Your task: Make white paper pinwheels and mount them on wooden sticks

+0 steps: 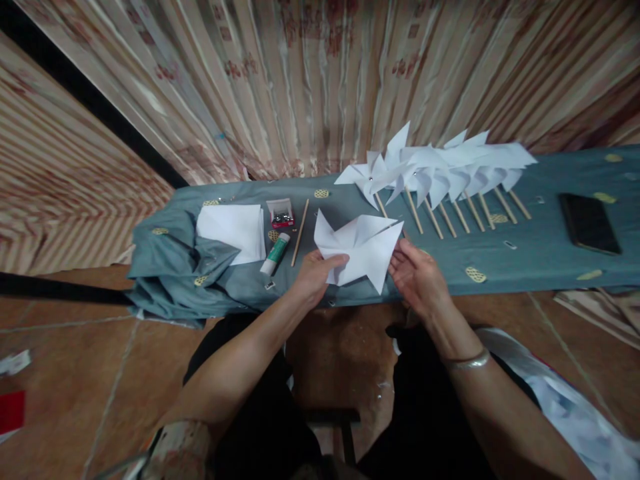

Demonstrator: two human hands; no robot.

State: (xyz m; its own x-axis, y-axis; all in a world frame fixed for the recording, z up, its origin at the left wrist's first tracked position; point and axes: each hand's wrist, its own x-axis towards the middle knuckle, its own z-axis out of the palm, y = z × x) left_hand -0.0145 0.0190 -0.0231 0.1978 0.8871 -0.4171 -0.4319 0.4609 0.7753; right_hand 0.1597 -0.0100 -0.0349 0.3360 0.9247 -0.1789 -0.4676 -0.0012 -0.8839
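Note:
A white paper pinwheel [363,250] with folded, pointed blades is held over the front of the cloth-covered bench. My left hand [320,273] pinches its left side, the thumb lying on top of the paper. At the right edge, my right hand [415,273] has curled fingers closed on the paper's corner; its fingertips are partly hidden. Left of the pinwheel lies a bare wooden stick [300,233]. Next to it are a green and white glue stick [275,255] and an open small red box [281,215] of metal pins or tacks.
Several white pinwheels on sticks [450,173] lie overlapping in a row at the back right. A stack of white paper [233,230] sits on the left, partly under folded cloth. A dark phone [590,223] lies far right on the bench [530,267]. Striped curtains [310,87] hang behind.

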